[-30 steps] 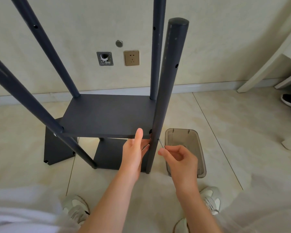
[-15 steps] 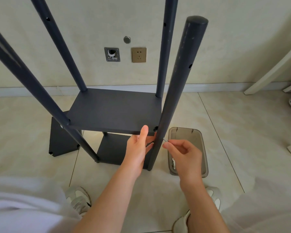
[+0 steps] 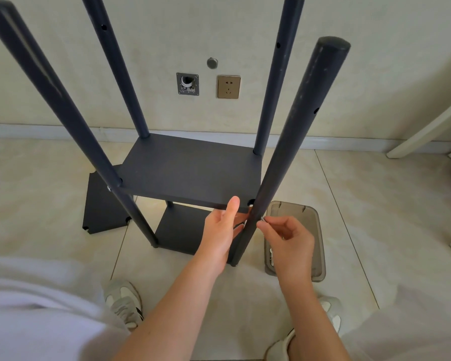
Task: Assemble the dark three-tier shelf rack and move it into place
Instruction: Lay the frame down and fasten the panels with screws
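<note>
Rack [image 3: 193, 168] stands on the floor [image 3: 380, 204] near the far wall: 4 poles, 2 shelves fitted. 1 loose panel [image 3: 102, 204] lies flat just left of it. Left hand [image 3: 220, 230] grips the upper shelf's near edge, thumb on top. Right hand [image 3: 289, 241] pinches a small metal piece [image 3: 263, 219] against the near-right pole [image 3: 297, 121]. 1 translucent bin [image 3: 314, 230] sits just right of that pole. Bare tile runs right to a white furniture leg [image 3: 425, 131].

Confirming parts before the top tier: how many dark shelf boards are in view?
3: a mounted board between the poles, a lower board beneath it, a loose board on the floor at left. More may lie out of frame.
</note>
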`<act>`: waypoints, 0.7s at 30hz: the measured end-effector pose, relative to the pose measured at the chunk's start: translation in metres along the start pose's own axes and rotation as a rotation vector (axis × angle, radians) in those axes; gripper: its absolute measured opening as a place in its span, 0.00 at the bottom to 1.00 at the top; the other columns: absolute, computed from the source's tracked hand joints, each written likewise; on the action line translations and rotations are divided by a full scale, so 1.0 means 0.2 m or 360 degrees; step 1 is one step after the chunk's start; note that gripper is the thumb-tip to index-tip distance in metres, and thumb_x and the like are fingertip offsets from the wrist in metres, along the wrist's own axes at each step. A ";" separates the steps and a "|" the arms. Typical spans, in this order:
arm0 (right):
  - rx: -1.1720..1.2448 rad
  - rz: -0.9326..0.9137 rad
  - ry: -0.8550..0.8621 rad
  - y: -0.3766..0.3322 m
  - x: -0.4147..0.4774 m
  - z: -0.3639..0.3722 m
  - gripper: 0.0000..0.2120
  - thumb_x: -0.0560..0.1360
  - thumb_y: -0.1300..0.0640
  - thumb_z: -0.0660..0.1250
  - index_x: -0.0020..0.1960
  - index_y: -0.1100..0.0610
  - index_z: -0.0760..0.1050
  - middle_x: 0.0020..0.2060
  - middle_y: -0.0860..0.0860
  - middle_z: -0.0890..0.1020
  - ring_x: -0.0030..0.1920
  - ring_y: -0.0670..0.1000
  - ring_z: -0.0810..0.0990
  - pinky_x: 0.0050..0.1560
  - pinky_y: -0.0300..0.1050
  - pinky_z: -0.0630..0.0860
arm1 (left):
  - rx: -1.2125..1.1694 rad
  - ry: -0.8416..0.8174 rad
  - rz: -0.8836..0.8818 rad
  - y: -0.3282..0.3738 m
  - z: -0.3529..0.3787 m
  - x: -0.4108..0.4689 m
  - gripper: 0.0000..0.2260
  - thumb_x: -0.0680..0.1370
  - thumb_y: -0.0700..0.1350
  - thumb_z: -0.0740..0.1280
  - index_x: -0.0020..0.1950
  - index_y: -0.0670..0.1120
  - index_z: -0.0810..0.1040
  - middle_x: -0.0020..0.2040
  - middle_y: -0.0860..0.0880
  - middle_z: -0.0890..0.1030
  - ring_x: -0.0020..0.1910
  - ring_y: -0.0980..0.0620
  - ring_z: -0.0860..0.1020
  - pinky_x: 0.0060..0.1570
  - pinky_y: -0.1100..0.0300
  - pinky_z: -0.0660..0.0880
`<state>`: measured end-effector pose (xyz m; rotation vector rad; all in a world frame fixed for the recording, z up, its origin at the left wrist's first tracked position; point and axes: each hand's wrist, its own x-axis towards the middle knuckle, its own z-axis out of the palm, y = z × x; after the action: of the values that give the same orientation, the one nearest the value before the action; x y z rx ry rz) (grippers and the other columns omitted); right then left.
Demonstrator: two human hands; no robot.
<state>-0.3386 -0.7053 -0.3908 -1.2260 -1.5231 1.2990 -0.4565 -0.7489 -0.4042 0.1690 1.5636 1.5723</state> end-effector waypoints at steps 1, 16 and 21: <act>-0.0032 -0.0043 0.0026 0.01 -0.01 0.01 0.08 0.71 0.58 0.77 0.40 0.48 0.81 0.36 0.39 0.84 0.39 0.41 0.82 0.40 0.28 0.75 | 0.0003 0.0010 -0.0001 0.00 0.00 0.00 0.16 0.81 0.59 0.64 0.52 0.46 0.77 0.44 0.52 0.87 0.48 0.55 0.85 0.47 0.61 0.77; 0.0150 0.0093 -0.0047 -0.01 0.02 0.01 0.05 0.70 0.60 0.77 0.41 0.53 0.81 0.34 0.46 0.85 0.35 0.46 0.83 0.37 0.32 0.78 | -0.0011 -0.0005 -0.0024 0.01 0.01 -0.02 0.16 0.81 0.60 0.63 0.53 0.48 0.77 0.44 0.54 0.87 0.52 0.53 0.84 0.41 0.63 0.75; -0.0175 -0.0047 -0.0089 -0.02 0.04 -0.01 0.06 0.71 0.55 0.76 0.42 0.51 0.80 0.34 0.42 0.84 0.38 0.41 0.81 0.39 0.29 0.75 | -0.0023 0.0006 -0.0008 0.01 0.01 -0.01 0.16 0.81 0.60 0.64 0.52 0.48 0.78 0.44 0.54 0.87 0.51 0.52 0.85 0.42 0.64 0.76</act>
<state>-0.3399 -0.6963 -0.3862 -1.2397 -1.6655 1.2541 -0.4550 -0.7495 -0.4013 0.1546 1.5539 1.5807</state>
